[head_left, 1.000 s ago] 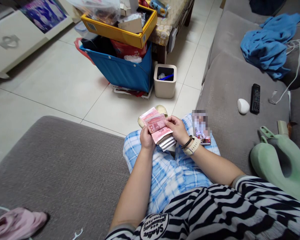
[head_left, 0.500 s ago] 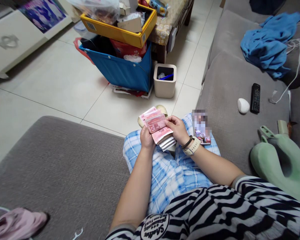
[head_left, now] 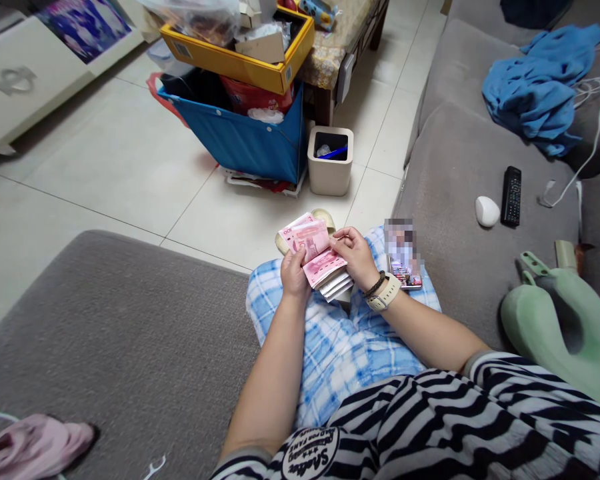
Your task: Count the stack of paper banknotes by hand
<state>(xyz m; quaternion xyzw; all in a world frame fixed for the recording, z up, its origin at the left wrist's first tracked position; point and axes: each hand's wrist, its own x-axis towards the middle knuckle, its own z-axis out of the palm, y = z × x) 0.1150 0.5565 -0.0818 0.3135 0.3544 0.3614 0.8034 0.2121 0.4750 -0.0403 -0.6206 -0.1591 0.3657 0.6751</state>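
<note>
A wad of pink banknotes (head_left: 325,268) is held over my lap, bent so that some notes lean away and the rest hang toward me. My left hand (head_left: 295,273) is closed on the wad's left side, thumb on top. At the right edge, my right hand (head_left: 354,255) pinches the notes near the fold, fingers curled; exactly which notes it grips is hard to see. A watch (head_left: 384,292) and a dark bracelet are on my right wrist. On my right thigh lies a phone (head_left: 405,273) with its screen lit, partly blurred out.
Ahead stand a small bin (head_left: 330,177) and a blue basket (head_left: 250,133) under a yellow box (head_left: 240,60). On the grey sofa to my right are a remote (head_left: 511,197), a white rounded object (head_left: 487,211), a green neck pillow (head_left: 575,320) and blue cloth (head_left: 535,93).
The upper pink note has swung away from me onto the far part of the wad, showing more of the note below. My left thumb has shifted slightly; both arms stay in place.
</note>
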